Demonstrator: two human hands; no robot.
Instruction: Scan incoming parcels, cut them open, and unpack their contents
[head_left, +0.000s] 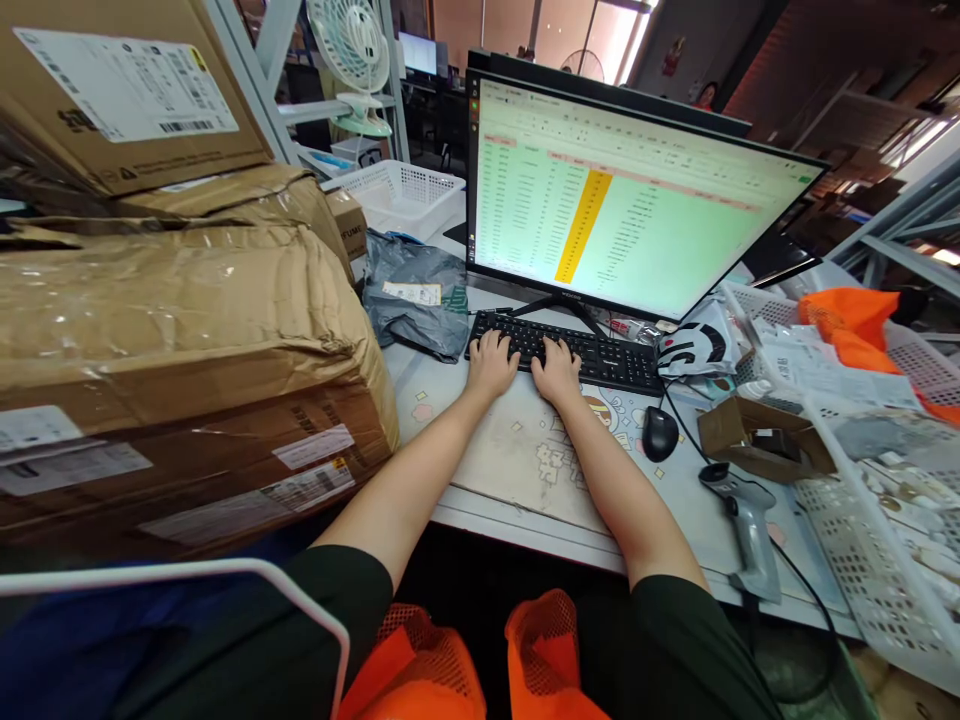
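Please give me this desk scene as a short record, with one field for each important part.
left hand: left hand, fingers on the left part of the keyboard
right hand: right hand, on the same keyboard, nearer its middle
screen: monitor behind the keyboard, showing a table with one orange-yellow column; text too small to read
right side: black mouse, barcode scanner, small open box
left side: grey plastic bag, stacked cardboard boxes
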